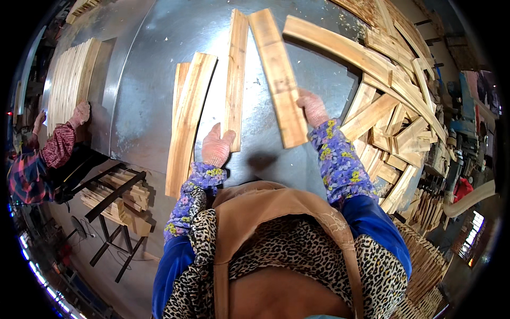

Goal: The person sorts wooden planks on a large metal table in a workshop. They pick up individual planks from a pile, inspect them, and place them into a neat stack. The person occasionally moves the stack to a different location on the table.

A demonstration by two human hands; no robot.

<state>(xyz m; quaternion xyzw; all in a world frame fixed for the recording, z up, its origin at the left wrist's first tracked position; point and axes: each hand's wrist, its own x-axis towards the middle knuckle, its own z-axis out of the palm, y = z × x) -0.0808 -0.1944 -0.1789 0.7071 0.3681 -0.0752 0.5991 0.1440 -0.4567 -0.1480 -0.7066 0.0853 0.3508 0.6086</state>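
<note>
My left hand (217,146), in a pink glove, rests on the near end of a long pale wooden slat (235,69) lying on the metal tabletop (154,69). My right hand (312,108), also gloved, grips the edge of a wider orange-brown plank (279,74) that is lifted and tilted above the table. Left of my left hand lie two more slats (187,119) side by side.
A loose heap of wooden offcuts (396,101) covers the table's right side. At the far left another person's gloved hand (81,112) presses a neat row of slats (69,80). Below the table's left edge stands a black metal rack with stacked wood (119,194).
</note>
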